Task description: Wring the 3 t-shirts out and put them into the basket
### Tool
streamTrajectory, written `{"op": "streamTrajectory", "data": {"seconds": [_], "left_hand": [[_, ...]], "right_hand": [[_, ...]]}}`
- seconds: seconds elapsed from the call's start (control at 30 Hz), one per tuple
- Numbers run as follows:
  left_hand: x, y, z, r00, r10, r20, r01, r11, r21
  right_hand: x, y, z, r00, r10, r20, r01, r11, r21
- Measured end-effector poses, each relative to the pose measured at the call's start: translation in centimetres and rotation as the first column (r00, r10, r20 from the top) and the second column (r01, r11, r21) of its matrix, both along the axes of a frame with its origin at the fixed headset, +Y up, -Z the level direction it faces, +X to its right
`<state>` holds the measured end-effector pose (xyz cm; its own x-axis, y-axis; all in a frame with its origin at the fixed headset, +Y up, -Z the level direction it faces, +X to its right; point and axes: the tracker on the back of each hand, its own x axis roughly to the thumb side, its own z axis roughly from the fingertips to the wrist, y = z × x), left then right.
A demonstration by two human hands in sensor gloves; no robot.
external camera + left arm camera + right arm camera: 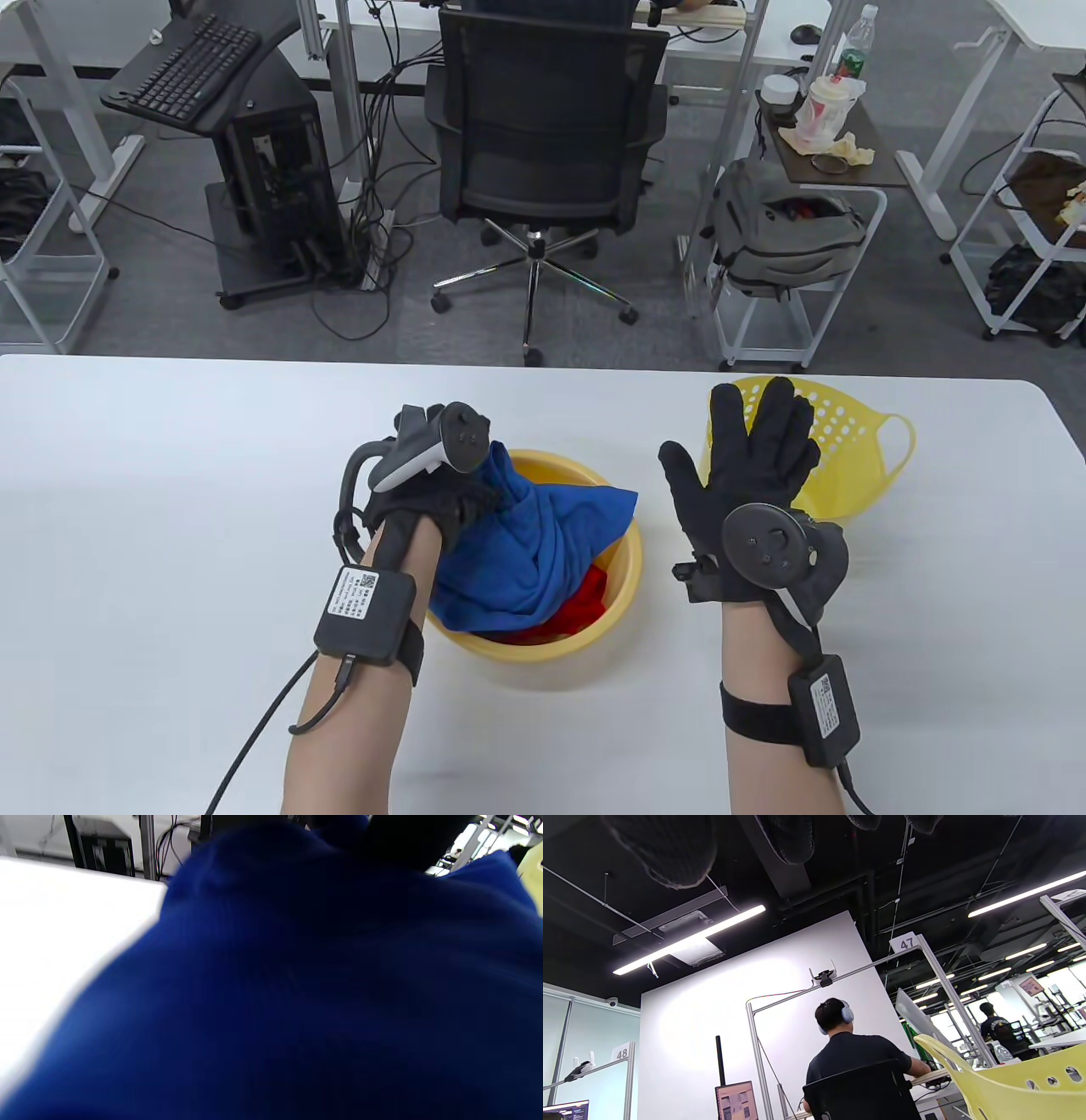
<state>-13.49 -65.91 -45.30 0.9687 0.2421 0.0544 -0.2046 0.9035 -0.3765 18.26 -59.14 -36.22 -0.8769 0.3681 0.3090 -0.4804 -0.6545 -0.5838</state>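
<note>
1. The left hand (428, 501), in a black knit glove with a grey-and-black tracker on its back, grips a bunched fold of the blue t-shirt (543, 543), fingers curled into the cloth.
2. That blue t-shirt is soft, matte fabric, lifted into a crumpled peak and draping down into the round yellow basin (624, 577); in the left wrist view it fills nearly the whole frame as a blurred, finely ribbed blue mass (297, 993).
3. Under it, inside the basin, lies a red t-shirt (585, 607), only a wrinkled patch showing. Two garments can be counted; whether a third lies beneath them cannot be told.
4. The basin is smooth plastic with a thick rolled rim, standing on the white table (170, 509).
5. The right hand (751, 475) is spread wide, fingers straight and apart, holding nothing, raised in front of the basket.
6. The yellow basket (857, 441) is thin plastic with rows of round holes and a looped handle; it stands just right of the basin, apart from it. Its pierced wall (1022, 1086) shows in the right wrist view.
7. One basin, one basket, two hands.
</note>
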Motion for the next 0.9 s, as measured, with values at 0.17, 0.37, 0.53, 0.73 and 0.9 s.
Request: {"op": "streamTrajectory", "data": {"seconds": [0.17, 0.37, 0.53, 0.73, 0.9], "left_hand": [[-0.4, 5.4, 2.0, 0.999, 0.044, -0.02, -0.037, 0.96, 0.276], [-1.9, 18.6, 7.7, 0.981, 0.193, 0.005, -0.165, 0.823, 0.544], [-2.0, 24.8, 12.0, 0.882, 0.458, 0.113, -0.412, 0.629, 0.659], [0.5, 27.7, 15.5, 0.636, 0.678, 0.368, -0.724, 0.358, 0.59], [2.4, 28.3, 16.9, 0.569, 0.683, 0.458, -0.787, 0.289, 0.545]], "right_hand": [[0.2, 0.1, 0.1, 0.999, -0.028, -0.025, 0.028, 1.0, -0.003], [0.1, 0.5, 0.3, 0.992, -0.07, -0.102, 0.068, 0.997, -0.023], [-1.4, -0.2, -0.4, 0.921, -0.142, -0.363, 0.073, 0.978, -0.195], [-5.5, -3.8, -2.4, 0.683, -0.343, -0.644, -0.114, 0.822, -0.559], [-9.5, -6.3, -2.2, 0.45, -0.536, -0.714, -0.149, 0.743, -0.652]]}}
